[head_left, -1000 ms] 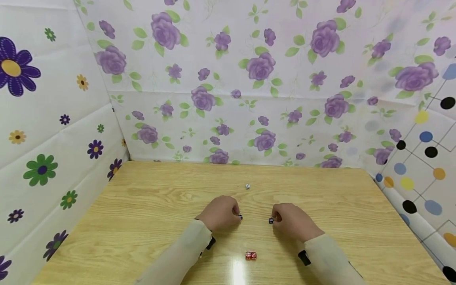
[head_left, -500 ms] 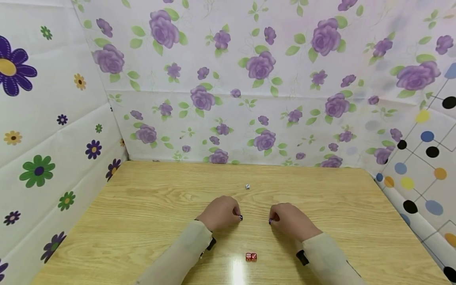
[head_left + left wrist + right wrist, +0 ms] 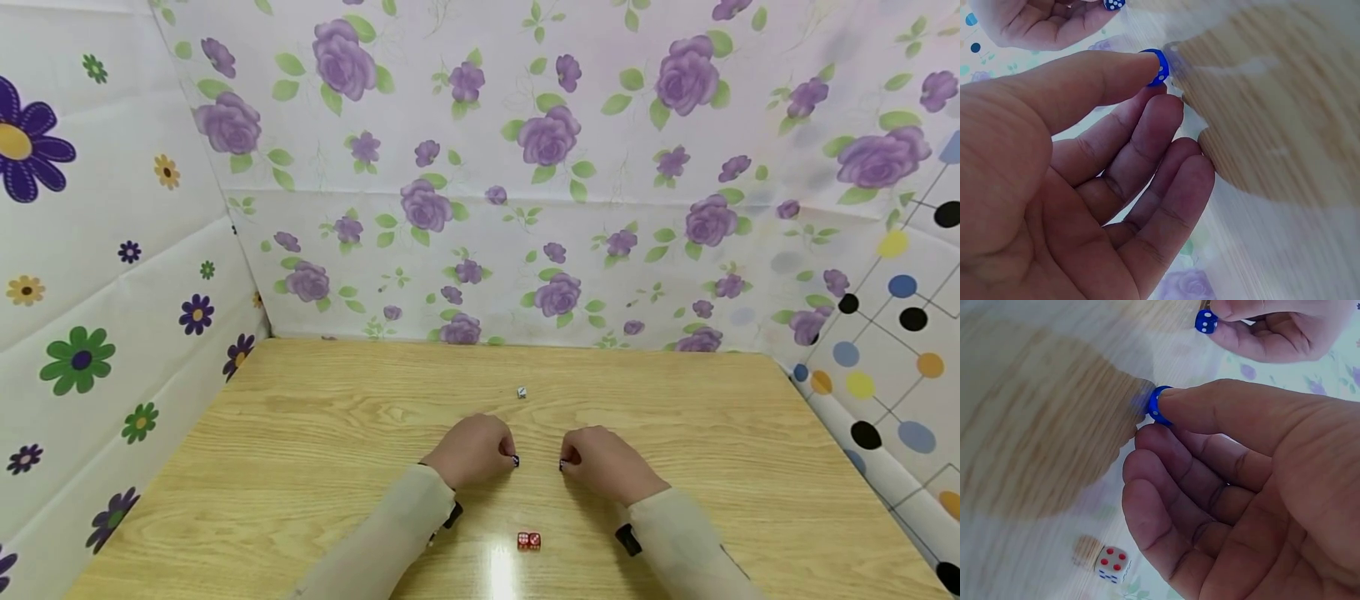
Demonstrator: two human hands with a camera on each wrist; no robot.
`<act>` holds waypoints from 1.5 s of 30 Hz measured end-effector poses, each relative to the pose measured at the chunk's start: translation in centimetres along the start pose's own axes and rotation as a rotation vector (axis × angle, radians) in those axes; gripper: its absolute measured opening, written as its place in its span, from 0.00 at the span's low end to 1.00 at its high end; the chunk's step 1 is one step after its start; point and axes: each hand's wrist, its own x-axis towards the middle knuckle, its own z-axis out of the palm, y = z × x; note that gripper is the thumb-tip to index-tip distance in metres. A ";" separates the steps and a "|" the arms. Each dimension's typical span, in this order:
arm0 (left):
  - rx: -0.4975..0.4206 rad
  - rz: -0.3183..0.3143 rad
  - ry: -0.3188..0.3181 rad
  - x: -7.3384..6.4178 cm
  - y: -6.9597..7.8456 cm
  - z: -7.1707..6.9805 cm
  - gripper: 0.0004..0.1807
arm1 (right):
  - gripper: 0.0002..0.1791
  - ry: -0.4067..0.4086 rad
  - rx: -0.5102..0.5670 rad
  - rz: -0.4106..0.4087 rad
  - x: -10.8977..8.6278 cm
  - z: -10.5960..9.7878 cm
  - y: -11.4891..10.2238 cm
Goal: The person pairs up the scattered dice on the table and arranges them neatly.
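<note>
My left hand [image 3: 472,450] pinches a blue die with white pips [image 3: 1161,70] between thumb and forefinger, low over the wooden table. Facing it across a small gap, my right hand [image 3: 609,463] pinches a second blue die [image 3: 1159,407] in the same way. Thumbs and fingertips cover much of both dice. The remaining fingers of each hand are loosely bent, as the wrist views show. In the head view the left die [image 3: 516,461] and the right die [image 3: 562,465] look dark and stand apart, at about the same height.
Two red dice [image 3: 528,541] sit side by side on the wooden tabletop [image 3: 337,400], nearer the body. A white die [image 3: 521,392], with red and blue pips in the right wrist view, lies beyond the hands. Patterned sheets [image 3: 420,250] enclose the table's back and sides.
Both hands have moved closer together: the left has shifted slightly right and the right slightly left, each carrying its blue die. The red and white dice stay in place.
</note>
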 end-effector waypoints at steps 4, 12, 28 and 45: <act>0.007 0.000 -0.003 0.0 0.4 0.1 0.05 | 0.05 0.001 0.004 -0.017 0.1 0.1 -0.2; 0.019 0.007 -0.003 0.2 0.9 0.3 0.04 | 0.05 0.011 0.009 -0.033 0.3 0.3 -0.5; 0.015 0.034 -0.012 0.4 1.1 0.9 0.02 | 0.03 -0.013 0.054 -0.041 0.1 0.4 -0.6; 0.020 0.035 -0.028 0.4 1.1 0.9 0.03 | 0.02 0.003 0.055 -0.046 0.0 0.7 0.0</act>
